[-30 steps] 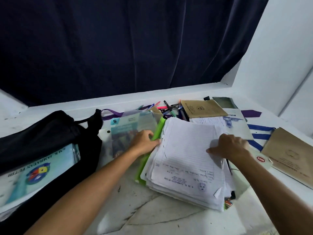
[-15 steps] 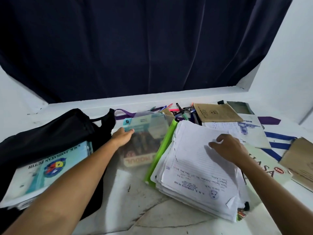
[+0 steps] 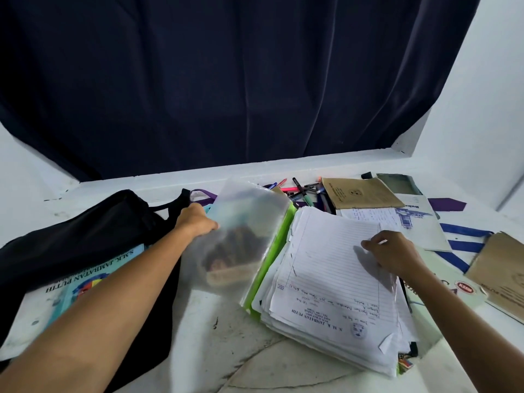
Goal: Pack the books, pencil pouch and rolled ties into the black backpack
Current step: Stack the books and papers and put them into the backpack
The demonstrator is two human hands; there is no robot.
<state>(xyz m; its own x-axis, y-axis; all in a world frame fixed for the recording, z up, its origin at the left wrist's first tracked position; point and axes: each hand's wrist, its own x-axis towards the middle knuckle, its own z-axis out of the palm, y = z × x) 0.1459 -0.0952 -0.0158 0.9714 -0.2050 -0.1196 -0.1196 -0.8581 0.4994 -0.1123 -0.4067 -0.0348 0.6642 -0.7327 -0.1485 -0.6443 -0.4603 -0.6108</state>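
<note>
A: Head view, fig. key. L hand (image 3: 198, 221) grips the left edge of a translucent plastic folder (image 3: 241, 236), raised and tilted off the table (image 3: 215, 344); a book shows blurred inside it. R hand (image 3: 397, 256) rests on the stack of lined papers (image 3: 334, 293), fingers curled, tips pinching at the top sheet.

B: Backpack?

A: Black backpack (image 3: 85, 231) lies far left, open, w/ a light-blue school book (image 3: 85, 287) sticking out of its mouth, partly under the L forearm.

B: Surroundings, obstructions?

A: Green folder (image 3: 272, 251) wedged btwn plastic folder and papers. Behind: loose pens (image 3: 303, 191), brown exercise book (image 3: 360, 194), purple strip (image 3: 446, 204). Right: white book w/ blue print (image 3: 408, 222), blue-striped cloth (image 3: 459, 245), another brown book (image 3: 504, 268). Dark curtain (image 3: 241, 80) at back. Pencil pouch, rolled ties: cannot tell.
</note>
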